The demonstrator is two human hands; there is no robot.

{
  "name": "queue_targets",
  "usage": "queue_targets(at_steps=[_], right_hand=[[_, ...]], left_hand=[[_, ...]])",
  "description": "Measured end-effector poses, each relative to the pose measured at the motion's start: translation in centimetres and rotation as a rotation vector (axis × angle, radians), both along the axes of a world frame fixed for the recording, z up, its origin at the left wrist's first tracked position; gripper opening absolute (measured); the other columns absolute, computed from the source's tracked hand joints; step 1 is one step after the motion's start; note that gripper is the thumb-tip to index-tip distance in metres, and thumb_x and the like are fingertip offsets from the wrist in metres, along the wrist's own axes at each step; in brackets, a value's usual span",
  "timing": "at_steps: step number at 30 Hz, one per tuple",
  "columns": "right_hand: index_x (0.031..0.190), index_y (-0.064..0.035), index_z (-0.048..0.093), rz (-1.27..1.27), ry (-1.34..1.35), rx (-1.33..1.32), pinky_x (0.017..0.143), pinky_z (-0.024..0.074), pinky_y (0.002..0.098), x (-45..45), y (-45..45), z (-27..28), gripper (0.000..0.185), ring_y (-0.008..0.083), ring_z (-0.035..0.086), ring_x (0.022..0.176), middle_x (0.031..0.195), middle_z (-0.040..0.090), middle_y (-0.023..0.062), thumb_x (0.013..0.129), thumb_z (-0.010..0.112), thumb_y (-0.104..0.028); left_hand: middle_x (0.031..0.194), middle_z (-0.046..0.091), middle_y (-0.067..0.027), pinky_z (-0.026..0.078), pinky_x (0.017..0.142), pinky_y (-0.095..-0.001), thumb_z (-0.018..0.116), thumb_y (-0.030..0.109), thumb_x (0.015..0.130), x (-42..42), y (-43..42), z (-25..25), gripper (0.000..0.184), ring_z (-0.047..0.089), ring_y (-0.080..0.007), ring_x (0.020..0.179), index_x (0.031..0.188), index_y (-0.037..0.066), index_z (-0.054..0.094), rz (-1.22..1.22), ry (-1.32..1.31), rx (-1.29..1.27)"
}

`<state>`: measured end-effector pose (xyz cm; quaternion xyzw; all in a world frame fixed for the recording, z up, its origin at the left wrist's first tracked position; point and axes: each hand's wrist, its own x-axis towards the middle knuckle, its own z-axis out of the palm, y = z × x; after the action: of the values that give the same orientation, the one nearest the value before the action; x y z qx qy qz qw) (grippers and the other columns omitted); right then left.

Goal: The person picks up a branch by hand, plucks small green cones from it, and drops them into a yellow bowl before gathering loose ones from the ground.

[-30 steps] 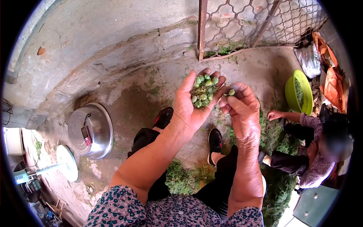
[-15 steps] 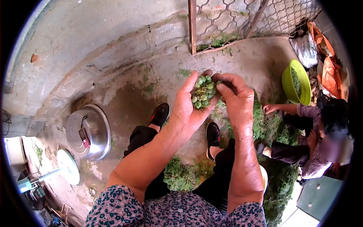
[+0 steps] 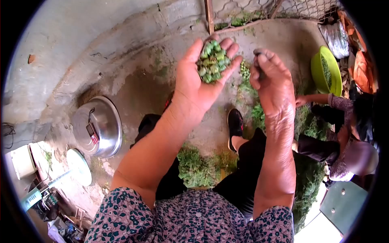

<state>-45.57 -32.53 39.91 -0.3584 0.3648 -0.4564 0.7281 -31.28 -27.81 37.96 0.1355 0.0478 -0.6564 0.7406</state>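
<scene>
My left hand [image 3: 198, 83] is palm up and cupped around a heap of small green pods [image 3: 213, 62]. A little to its right is my right hand [image 3: 275, 81], apart from the pods, with its fingers curled in and the thumb against them. Motion blurs its fingertips, and whatever they may hold is hidden. Between the hands shows a small cluster of round green pods [image 3: 244, 71], lower down, seemingly on the ground. Leafy green plants [image 3: 198, 166] lie by my feet.
An upturned metal basin [image 3: 107, 133] with a phone [image 3: 92, 133] on it stands left. A co-worker [image 3: 344, 133] sits at right beside a lime-green tub [image 3: 316, 77] of green pods. Cut plants [image 3: 306, 190] lie along the right. A metal lattice gate [image 3: 251, 12] stands ahead.
Both hands have moved up in view and drawn apart. My right hand has left the pods in my left palm, which now lies more open. The view has shifted slightly.
</scene>
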Motion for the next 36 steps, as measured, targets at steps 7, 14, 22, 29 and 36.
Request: queue_targets(at_steps=[7,14,22,29,36], right_hand=[[0.090,-0.0031,0.064,0.118,0.235,-0.196,0.045,0.0319,0.0165,0.9,1.0,0.3,0.012,0.0023,0.041,0.051,0.072,0.060,-0.0015,0.079,0.061,0.000],[0.098,-0.0029,0.064,0.026,0.470,-0.404,0.063,0.0426,0.0222,1.4,1.1,-0.3,0.020,0.0080,0.049,0.066,0.079,0.060,0.0010,0.078,0.061,0.001],[0.091,-0.0007,0.060,0.015,0.573,-0.538,0.071,0.0444,0.0245,1.4,1.2,-0.6,0.018,0.0108,0.053,0.075,0.082,0.059,0.0037,0.075,0.061,0.006],[0.091,-0.0010,0.057,0.025,0.387,-0.290,0.059,0.0430,0.0220,0.8,0.9,0.3,0.016,0.0089,0.052,0.068,0.079,0.058,0.0022,0.076,0.058,0.006],[0.097,-0.0012,0.057,0.009,-0.260,0.125,0.050,0.0364,0.0225,0.5,0.5,1.3,0.017,0.0115,0.049,0.060,0.076,0.058,0.0051,0.080,0.056,0.002]], left_hand=[[0.113,0.055,-0.0152,0.036,0.098,-0.0446,0.034,0.035,0.095,-0.5,0.0,0.6,0.038,0.048,-0.0303,0.113,0.110,0.004,0.050,-0.019,0.101,-0.047],[0.114,0.055,-0.0143,0.038,0.095,-0.0405,0.031,0.035,0.096,-0.9,-0.2,0.4,0.040,0.049,-0.0283,0.112,0.113,0.004,0.049,-0.068,0.020,-0.047],[0.124,0.048,-0.0176,0.033,0.102,-0.0429,0.031,0.036,0.096,-0.9,-0.1,0.0,0.046,0.041,-0.0315,0.121,0.119,0.000,0.045,-0.077,0.034,-0.067],[0.125,0.046,-0.0192,0.031,0.103,-0.0442,0.032,0.035,0.095,-1.0,-0.3,0.0,0.046,0.039,-0.0330,0.122,0.120,-0.002,0.043,-0.081,0.113,-0.085],[0.124,0.047,-0.0191,0.032,0.103,-0.0456,0.032,0.034,0.096,-1.0,-0.3,-0.1,0.045,0.040,-0.0330,0.121,0.119,-0.002,0.045,-0.079,0.170,-0.089]])
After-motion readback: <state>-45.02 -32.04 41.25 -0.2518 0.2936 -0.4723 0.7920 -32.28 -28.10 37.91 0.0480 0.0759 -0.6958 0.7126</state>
